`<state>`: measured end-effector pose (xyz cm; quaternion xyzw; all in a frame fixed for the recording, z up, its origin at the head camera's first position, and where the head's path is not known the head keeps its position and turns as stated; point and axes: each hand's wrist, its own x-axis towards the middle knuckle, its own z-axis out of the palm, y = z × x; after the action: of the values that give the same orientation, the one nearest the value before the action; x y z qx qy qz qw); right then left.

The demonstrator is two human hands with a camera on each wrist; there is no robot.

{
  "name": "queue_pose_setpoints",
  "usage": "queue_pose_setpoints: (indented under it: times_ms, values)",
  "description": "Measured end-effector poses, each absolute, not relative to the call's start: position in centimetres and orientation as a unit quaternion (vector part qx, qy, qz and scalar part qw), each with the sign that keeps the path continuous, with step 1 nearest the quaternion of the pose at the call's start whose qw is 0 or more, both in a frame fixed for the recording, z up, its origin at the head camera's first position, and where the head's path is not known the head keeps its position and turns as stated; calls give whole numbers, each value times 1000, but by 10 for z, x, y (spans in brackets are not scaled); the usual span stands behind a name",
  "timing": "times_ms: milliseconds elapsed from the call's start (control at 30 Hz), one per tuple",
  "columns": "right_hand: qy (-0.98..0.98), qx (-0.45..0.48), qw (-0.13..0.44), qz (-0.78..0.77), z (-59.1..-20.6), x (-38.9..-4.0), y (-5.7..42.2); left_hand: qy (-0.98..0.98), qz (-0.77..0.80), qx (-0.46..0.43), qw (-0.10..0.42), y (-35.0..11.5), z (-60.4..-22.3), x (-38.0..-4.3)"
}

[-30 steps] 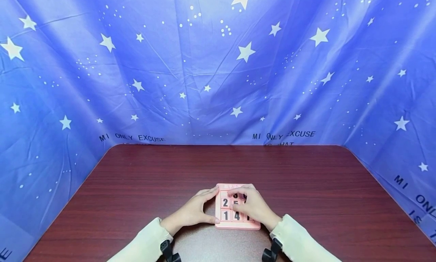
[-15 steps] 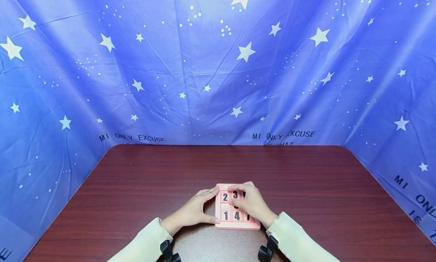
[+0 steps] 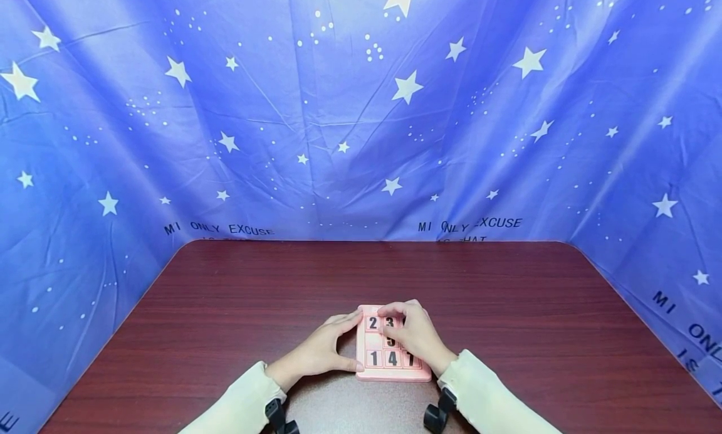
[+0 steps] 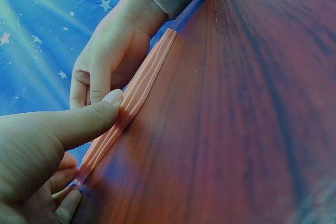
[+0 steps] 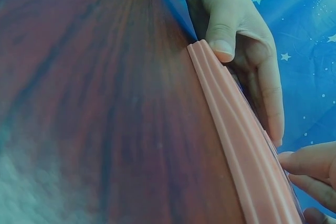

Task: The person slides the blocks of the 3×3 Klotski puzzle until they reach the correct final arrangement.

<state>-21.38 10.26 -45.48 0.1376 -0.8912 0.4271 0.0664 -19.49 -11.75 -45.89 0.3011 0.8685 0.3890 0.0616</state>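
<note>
A pink number slide puzzle (image 3: 393, 376) lies flat near the front of the table, seen edge-on in both wrist views. My left hand (image 3: 318, 352) grips its left side, thumb at the near corner and fingers at the far one. Over the puzzle's right part is my right hand (image 3: 418, 337), thumb and forefinger reaching onto the tiles at the top. Tile 2 (image 3: 372, 323) fills the far left slot, and the slot below it is bare. Tiles 1 (image 3: 374, 359), 4 (image 3: 392, 359) and 7 (image 3: 411, 359) form the near row; 3 and 5 are partly covered.
A dark red wooden table (image 3: 254, 283) surrounds the puzzle. Blue star-printed cloth (image 3: 316, 120) hangs behind it and along both sides. Each wrist bears a black camera mount, such as the right one (image 3: 439, 412).
Tile 2 has slid away from me, from the middle left slot to the far left one. My right hand has shifted slightly left; the left hand keeps its place.
</note>
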Motion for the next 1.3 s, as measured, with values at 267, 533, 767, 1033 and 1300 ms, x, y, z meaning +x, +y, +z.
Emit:
queue_pose_setpoints:
  times_ms: [267,533,767,1033,1300]
  values:
    - [-885,138,65,441,-455,-213,102,869,383,310,50,-118,-460,-195]
    - [-870,125,61,473,-454,-207,108,866,385,314,50,-118,-463,-194]
    - [-862,138,58,484,-455,-196,114,865,391,309,53,-118,-463,-194]
    - [-864,168,51,472,-456,-181,117,867,388,310,53,-118,-463,-195]
    - [-859,200,34,470,-457,-173,117,870,383,307,49,-117,-463,-197]
